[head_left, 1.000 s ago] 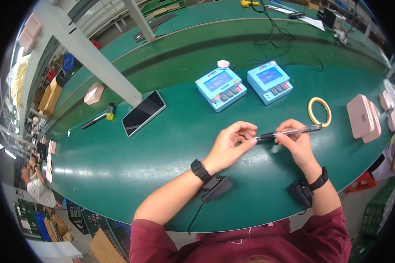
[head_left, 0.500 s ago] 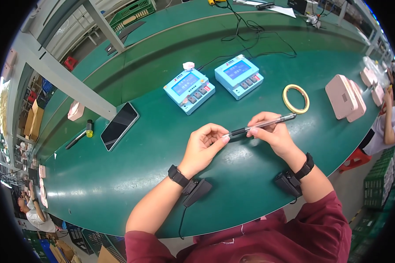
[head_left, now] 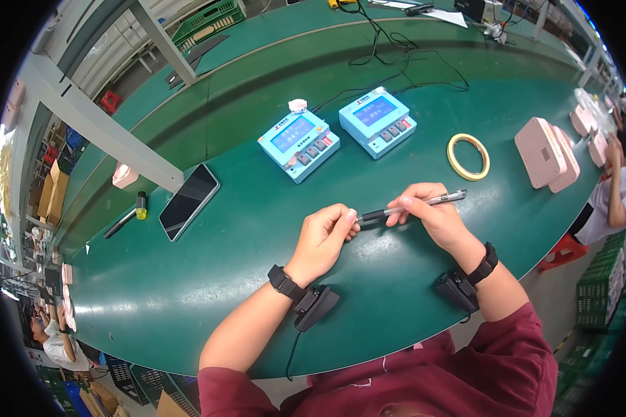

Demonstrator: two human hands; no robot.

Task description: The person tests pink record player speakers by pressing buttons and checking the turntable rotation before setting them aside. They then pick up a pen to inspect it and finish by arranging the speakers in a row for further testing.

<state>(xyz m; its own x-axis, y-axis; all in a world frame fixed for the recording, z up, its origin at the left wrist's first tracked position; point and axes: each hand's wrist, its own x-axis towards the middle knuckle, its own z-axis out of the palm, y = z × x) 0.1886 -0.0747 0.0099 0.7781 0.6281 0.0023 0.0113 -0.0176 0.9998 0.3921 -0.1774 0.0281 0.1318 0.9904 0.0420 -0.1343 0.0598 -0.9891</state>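
Note:
Above the green table, a clear-barrelled pen (head_left: pixel 374 215) with a black grip lies slantwise between my two hands. My left hand (head_left: pixel 321 240) pinches it at the tip end, thumb on top and fingers curled under. Farther up the barrel, my right hand (head_left: pixel 432 215) is closed round it with thumb and fingers, and the pen's other end sticks out to the right. Beyond my hands stand two light blue boxes with screens and buttons, a left box (head_left: pixel 299 147) and a right box (head_left: pixel 378 123). A yellowish tape roll (head_left: pixel 468 157) lies beyond my right hand.
A dark-screened phone (head_left: pixel 189 201) and a black pen-like tool (head_left: pixel 122 221) by a yellow-and-black piece (head_left: pixel 141 206) lie at left. Pink cases (head_left: pixel 541 154) stand at right. Black cables (head_left: pixel 379 52) run behind the boxes. A grey post (head_left: pixel 111 128) rises at left. Co-workers sit at both sides.
My left thumb has moved up and the left fingers have curled in more at the pen's tip. The pen's right end has dropped slightly, and my right fingers have shifted on the barrel.

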